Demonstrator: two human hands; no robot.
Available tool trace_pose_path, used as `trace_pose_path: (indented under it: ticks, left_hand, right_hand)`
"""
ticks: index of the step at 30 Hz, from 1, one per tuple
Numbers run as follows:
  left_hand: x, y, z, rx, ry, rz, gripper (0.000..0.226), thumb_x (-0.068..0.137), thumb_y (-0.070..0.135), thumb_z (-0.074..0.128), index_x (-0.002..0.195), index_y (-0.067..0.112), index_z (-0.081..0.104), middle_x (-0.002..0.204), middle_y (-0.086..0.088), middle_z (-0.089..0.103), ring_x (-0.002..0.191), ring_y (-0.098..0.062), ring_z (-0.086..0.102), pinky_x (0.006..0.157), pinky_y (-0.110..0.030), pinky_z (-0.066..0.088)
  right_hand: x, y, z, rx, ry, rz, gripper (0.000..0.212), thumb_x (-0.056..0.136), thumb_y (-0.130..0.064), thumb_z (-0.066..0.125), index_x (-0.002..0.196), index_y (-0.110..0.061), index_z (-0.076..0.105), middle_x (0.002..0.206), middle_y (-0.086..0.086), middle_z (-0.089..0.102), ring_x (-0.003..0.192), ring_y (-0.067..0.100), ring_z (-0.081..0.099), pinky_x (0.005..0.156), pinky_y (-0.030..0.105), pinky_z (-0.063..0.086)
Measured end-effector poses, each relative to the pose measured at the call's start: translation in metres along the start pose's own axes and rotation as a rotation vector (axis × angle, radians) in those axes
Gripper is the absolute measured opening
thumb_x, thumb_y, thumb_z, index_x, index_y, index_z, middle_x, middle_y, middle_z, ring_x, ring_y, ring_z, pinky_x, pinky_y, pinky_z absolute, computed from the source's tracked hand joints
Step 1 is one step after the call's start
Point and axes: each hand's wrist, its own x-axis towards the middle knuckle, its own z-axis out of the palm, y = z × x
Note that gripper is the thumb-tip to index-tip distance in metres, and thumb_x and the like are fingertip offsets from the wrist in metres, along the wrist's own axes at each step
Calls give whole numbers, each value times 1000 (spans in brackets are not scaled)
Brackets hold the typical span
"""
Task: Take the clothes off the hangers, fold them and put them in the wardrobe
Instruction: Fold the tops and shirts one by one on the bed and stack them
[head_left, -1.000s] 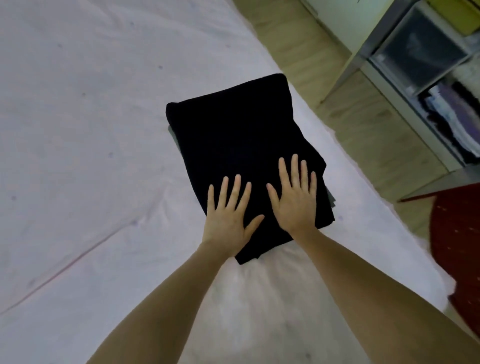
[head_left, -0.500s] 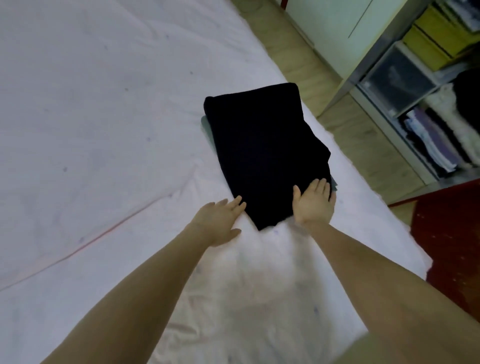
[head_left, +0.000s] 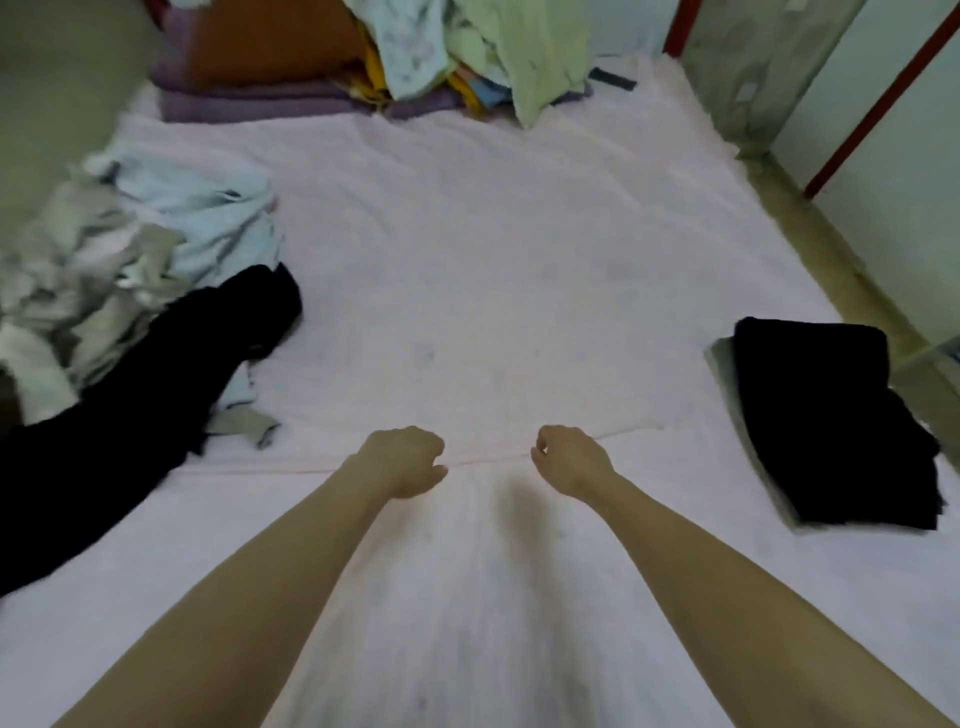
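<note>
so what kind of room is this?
Most likely a bedroom: a bed with a pale sheet, loose clothes piled on it, a folded black garment at its edge.

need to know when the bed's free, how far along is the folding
Done: a folded black garment lies on a small folded stack at the bed's right edge. In hand: nothing; the left hand and right hand hover loosely curled over the bare sheet. Left: the heap of light clothes and an unfolded black garment on the left, more clothes at the far end. No wardrobe shows.
</note>
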Motion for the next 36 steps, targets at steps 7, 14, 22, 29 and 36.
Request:
trace_pose_path:
  ticks: [7,14,22,29,36]
  left_hand:
    - [-126,-229,42,-188,53,-343,43,101,41,39,138,20,46,139,-1,49,126,-23,48,101,-36,42]
    - [-195,-351,137,-435,99,-625,40,100,36,44,133,15,48,131,-3,52,120,-24,51,96,-38,46]
    - [-153,-405,197,-479,228,-680,49,99,34,47,143,14,38,141,-5,41,131,-25,37,99,-38,44]
    - [-76,-411,227,-425,310,-618,75,98,43,46,155,19,4,162,-5,9,150,-27,2,121,-42,10]
    - [-59,-400,264,-474,225,-608,90,96,49,49,153,18,-13,163,-2,-8,150,-27,-5,121,-46,4]
  right_hand:
    - [-1,-241,33,-71,-82,-296,30,100,-27,40,115,-9,57,117,10,60,103,29,57,77,31,42]
    - [17,-382,94,-226,-175,-486,30,101,-25,39,122,-8,53,117,12,59,102,30,58,79,33,44]
    - [99,-460,163,-442,19,-720,44,91,-11,52,134,-14,41,131,7,45,124,27,40,97,33,36]
    - [171,-466,186,-863,223,-807,73,92,-9,52,153,-13,12,160,16,8,149,32,3,121,44,0]
    - [189,-469,200,-750,223,-855,6,93,-10,55,98,-13,53,95,7,63,88,27,59,96,35,39]
